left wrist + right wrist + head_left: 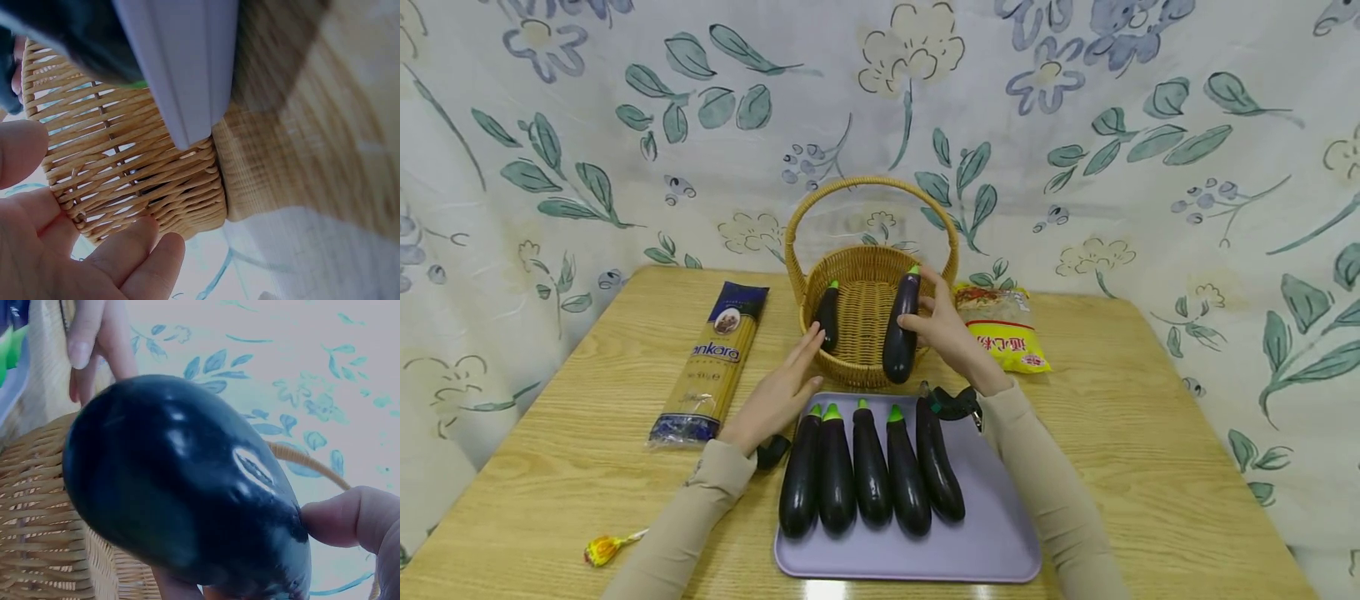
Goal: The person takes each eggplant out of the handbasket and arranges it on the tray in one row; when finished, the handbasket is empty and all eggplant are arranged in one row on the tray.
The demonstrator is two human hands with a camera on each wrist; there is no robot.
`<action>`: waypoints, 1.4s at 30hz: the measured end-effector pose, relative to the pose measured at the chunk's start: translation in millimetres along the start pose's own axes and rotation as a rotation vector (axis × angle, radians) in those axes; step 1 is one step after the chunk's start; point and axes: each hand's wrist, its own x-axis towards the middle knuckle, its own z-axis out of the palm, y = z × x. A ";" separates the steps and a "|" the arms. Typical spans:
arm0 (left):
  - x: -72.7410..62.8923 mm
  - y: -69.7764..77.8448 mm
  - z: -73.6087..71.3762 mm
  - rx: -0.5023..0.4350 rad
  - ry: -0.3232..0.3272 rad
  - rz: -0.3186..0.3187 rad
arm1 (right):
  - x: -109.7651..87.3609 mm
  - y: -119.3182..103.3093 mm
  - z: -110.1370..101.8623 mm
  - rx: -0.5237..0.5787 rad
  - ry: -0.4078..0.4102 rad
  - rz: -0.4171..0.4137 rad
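Observation:
My right hand (946, 325) grips a dark purple eggplant (900, 337) between thumb and fingers, its green stem end pointing away, over the right side of a wicker basket (850, 371). Seen from the right wrist, the rounded end of that eggplant (169, 481) fills the middle. My left hand (775, 404) rests its extended fingers at the basket's near left rim. The left wrist view has those fingers (128, 250) spread along the woven wall. Inside the basket, another eggplant (827, 315) leans at the left. Several eggplants (837, 475) lie side by side on a lilac tray (992, 508).
Left of the basket lies a packet of spaghetti (711, 358). A yellow and red bag of pasta (1009, 333) sits to the right of it. A wrapped lollipop (602, 550) is at the table's front left. The basket's tall handle (871, 181) arches above its opening; a floral curtain hangs behind.

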 end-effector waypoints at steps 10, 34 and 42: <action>-0.7 -1.3 0.1 -0.001 -0.002 0.007 | -19.5 10.8 -4.3 -0.045 -0.044 -0.029; -0.1 -1.5 0.6 0.008 -0.004 0.021 | -56.8 35.1 -32.7 -0.066 -0.044 -0.004; -1.5 -1.9 -0.5 0.013 -0.002 0.016 | -68.0 39.8 -38.2 -0.091 -0.029 0.047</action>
